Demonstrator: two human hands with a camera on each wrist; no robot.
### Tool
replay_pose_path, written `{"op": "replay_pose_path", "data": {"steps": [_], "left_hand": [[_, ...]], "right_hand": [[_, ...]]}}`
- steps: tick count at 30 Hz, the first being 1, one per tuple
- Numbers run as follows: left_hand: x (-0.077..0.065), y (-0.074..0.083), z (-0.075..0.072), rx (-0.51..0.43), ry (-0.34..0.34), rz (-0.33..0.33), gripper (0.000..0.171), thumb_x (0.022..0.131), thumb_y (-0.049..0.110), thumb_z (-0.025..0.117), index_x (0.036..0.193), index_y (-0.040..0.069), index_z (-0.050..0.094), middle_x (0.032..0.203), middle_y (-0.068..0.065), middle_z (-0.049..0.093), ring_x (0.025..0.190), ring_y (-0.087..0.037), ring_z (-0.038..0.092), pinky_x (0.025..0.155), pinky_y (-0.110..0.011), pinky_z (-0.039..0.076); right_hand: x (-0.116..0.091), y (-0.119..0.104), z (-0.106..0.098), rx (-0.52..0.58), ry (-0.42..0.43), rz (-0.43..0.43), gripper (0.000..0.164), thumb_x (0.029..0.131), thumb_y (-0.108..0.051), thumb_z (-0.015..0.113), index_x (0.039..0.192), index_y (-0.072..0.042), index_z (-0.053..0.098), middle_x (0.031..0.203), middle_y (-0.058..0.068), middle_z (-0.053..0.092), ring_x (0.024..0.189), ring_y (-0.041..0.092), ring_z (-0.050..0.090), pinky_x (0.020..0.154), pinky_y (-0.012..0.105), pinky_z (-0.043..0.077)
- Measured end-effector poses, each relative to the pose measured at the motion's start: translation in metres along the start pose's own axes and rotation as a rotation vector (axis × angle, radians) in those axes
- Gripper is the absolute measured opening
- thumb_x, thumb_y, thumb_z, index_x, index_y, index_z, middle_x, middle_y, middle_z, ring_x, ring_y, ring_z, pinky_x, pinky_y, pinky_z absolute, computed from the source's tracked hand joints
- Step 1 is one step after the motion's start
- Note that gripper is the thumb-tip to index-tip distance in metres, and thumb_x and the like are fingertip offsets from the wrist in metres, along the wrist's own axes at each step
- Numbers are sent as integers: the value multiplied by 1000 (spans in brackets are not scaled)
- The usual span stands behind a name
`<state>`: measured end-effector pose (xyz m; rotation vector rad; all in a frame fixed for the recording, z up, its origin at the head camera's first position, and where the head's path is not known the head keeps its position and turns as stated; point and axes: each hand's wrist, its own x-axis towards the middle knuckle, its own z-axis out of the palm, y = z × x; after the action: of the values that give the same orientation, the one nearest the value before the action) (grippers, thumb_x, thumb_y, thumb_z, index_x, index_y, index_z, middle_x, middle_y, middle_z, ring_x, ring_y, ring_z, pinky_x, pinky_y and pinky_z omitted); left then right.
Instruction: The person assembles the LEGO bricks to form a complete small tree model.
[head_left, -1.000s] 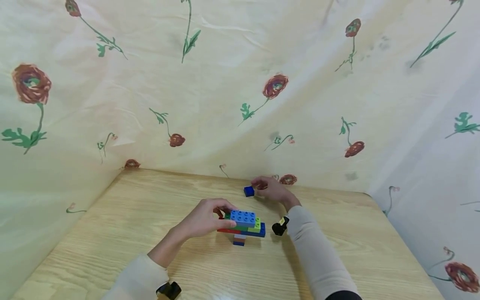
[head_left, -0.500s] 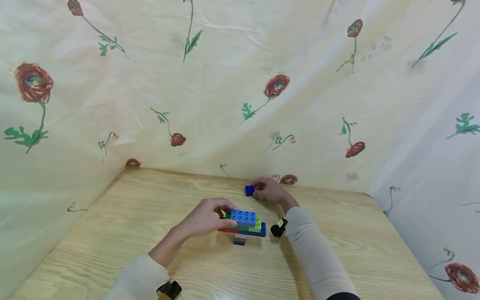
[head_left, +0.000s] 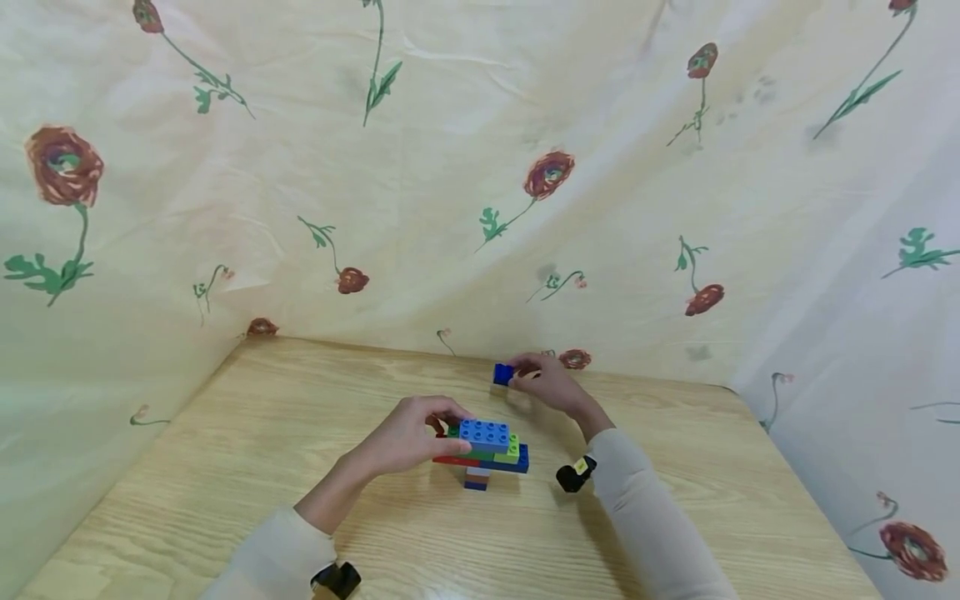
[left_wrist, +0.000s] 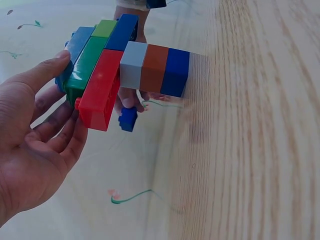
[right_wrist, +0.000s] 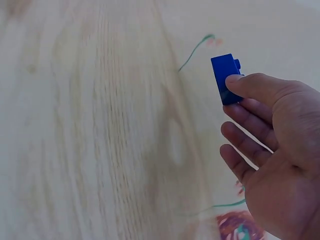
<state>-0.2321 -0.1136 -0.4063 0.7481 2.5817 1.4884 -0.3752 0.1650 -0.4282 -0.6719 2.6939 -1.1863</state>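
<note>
Near the middle of the table stands a structure of toy building bricks. Its narrow column, seen in the left wrist view, is a dark blue brick (left_wrist: 176, 72), an orange-brown brick (left_wrist: 154, 68) and a pale grey brick (left_wrist: 133, 65). Wider red (left_wrist: 101, 87), green (left_wrist: 86, 65), lime (left_wrist: 104, 28) and light blue (head_left: 483, 433) bricks make up the upper layers, with another dark blue one. My left hand (head_left: 408, 437) grips the top layers from the left, thumb on the light blue brick. Farther back, my right hand (head_left: 551, 383) pinches a small blue brick (right_wrist: 226, 80) between thumb and fingers, raised off the table.
The wooden table (head_left: 300, 400) reaches back to a cream flowered cloth (head_left: 420, 275), which hangs behind it and along both sides. Black wrist cameras are on both arms; the right one (head_left: 573, 475) is just right of the brick structure.
My right hand has closed its fingers on the small blue brick and lifted it from the table, drawing slightly right. My left hand and the structure have stayed in place.
</note>
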Motion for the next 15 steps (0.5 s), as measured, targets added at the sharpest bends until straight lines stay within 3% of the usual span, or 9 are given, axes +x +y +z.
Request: {"op": "replay_pose_path", "data": {"steps": [7,15], "left_hand": [[1,-2,1,-2,0,-2,32,90,31,81,119,20,74,111,5,74,98,-15,63,90,-37,56],[1,-1,0,-18,-19,-6,31,91,31,81,120,21,74,113,4,73,99,-16,63,90,-36,55]], "right_hand": [[-22,-22,-4,32,17,-65,34,98,-22,71,129,-10,68,122,10,71,114,25,64,100,47,54],[-54,-45,-11,51,43,-103,34,98,-24,72,129,-11,68,122,8,71,110,23,64,92,31,54]]}}
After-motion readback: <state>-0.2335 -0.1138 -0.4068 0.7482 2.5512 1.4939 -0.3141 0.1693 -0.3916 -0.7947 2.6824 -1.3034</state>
